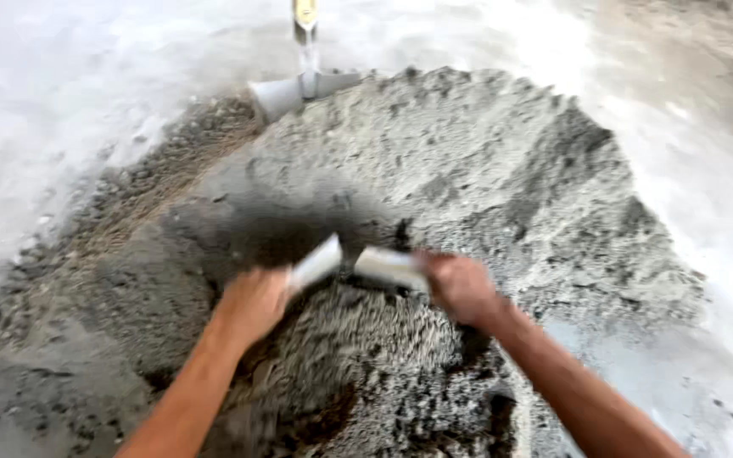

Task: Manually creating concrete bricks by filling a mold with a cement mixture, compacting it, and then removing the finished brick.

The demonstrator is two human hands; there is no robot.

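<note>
My left hand (252, 301) grips one end of a pale, flat handle-like piece (316, 263), and my right hand (460, 287) grips another pale piece (388, 267); the two pieces meet over the middle of a big grey heap of sand, gravel and cement (468, 170). Both hands are low over a hollow in the heap. What the pale pieces belong to is blurred and partly buried. Darker, damp-looking mix (366, 382) lies just below my forearms.
A shovel (303, 80) with a pale blade stands stuck in the far edge of the heap, its shaft running up out of view. Brownish gravel (154, 170) spreads along the heap's left side. Pale concrete floor (61, 76) surrounds everything.
</note>
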